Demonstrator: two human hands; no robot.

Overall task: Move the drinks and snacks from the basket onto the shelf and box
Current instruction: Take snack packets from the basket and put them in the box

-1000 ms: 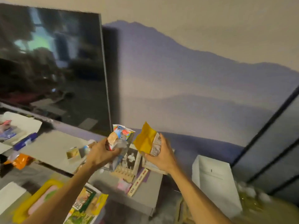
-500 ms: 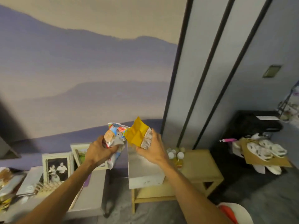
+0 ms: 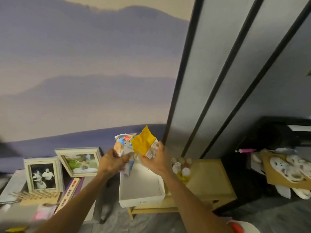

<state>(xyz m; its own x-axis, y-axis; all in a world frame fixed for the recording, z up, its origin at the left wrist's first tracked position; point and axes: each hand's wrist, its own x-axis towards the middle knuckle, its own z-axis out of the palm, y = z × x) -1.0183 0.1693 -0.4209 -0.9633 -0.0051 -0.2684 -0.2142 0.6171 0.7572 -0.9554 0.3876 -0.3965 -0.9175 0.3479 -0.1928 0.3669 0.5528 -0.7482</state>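
The left hand (image 3: 113, 163) is closed around a blue and white packet (image 3: 124, 149), and the right hand (image 3: 155, 161) is closed around a yellow packet (image 3: 143, 143). Both packets are in the air, touching or almost touching each other, above the far edge of a white box (image 3: 141, 196). The box is open at the top and I see nothing inside it. It stands on the left part of a low yellow table (image 3: 208, 179). Some small bottles (image 3: 182, 170) stand on this table just beside the box, at its right. At the left of the box there is a grey shelf (image 3: 13, 184) with two photo frames (image 3: 43, 174) on it. At the far right some white shoes (image 3: 289, 170) lie on cardboard. The basket is not in view.
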